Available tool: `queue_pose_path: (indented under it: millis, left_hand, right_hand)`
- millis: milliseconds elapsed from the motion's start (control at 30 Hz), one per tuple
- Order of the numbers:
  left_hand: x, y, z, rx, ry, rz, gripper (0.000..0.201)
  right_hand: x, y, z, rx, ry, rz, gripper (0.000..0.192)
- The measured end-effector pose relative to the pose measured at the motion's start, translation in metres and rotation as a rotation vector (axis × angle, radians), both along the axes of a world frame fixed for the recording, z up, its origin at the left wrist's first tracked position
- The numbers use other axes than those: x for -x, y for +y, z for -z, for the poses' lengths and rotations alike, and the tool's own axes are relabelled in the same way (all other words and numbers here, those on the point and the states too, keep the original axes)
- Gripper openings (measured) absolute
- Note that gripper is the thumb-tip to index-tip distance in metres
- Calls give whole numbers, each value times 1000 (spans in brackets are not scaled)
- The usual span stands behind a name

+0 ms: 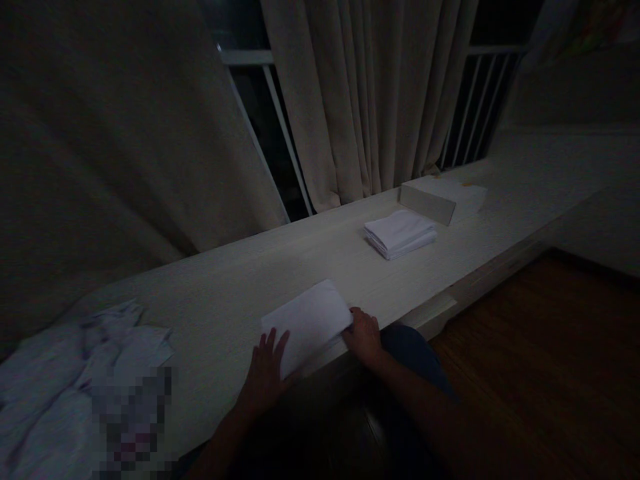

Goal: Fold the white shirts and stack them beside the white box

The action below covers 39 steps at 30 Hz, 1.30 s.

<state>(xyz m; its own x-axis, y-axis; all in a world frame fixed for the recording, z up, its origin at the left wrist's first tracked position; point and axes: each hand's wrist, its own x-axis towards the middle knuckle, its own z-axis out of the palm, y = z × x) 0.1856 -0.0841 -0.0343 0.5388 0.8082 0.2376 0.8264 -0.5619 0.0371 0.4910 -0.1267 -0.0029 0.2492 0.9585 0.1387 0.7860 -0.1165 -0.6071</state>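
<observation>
A white folded cloth (307, 320) lies flat near the front edge of the pale tabletop. My left hand (266, 367) rests at its left end, with spread fingers touching the cloth's edge. At the opposite end, my right hand (364, 335) has its fingers curled around the corner; the fingertips are partly hidden. Further right and back sits a stack of folded white cloths (400, 233), apart from both hands. Crumpled white cloths (65, 380) lie heaped at the left, partly blurred out by a pixelated patch.
Behind the stack stands a whitish box (443, 199) with a grey side. Long beige curtains (370, 100) hang along the table's (215, 300) back edge, with dark barred windows between them. Brown wooden floor (540, 360) shows at the right. The room is dim.
</observation>
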Motion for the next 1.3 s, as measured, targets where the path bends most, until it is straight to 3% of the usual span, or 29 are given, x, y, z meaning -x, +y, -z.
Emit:
queue_pose_path:
  millis: [167,400,567,667,767,900,1033,1300]
  left_hand:
    - [-1,-7,-6,-126,30,74,70]
    - [6,-6,-7,56,2,127,60]
    - [5,-8,-8,69,-29,131,58]
    - [3,-10,-10,59,-64,130,58]
    - [2,-11,-10,59,-88,119,56]
    - [2,-10,-6,49,-114,102,53]
    - [3,-10,-4,33,-142,111,52]
    - [2,-16,-10,60,-96,173,53]
  right_hand:
    - [-4,2,2,2,56,17,37]
    - [-6,2,4,-3,61,21,48]
    - [-7,4,1,4,27,55,55]
    - [-5,-7,1,-65,-54,76,39]
    - [7,-25,6,-174,-188,-165,16]
    - [35,-38,15,-305,-244,-507,24]
    - [56,-20,16,-193,-216,-600,27]
    - [47,48,-4,12,-10,-508,34]
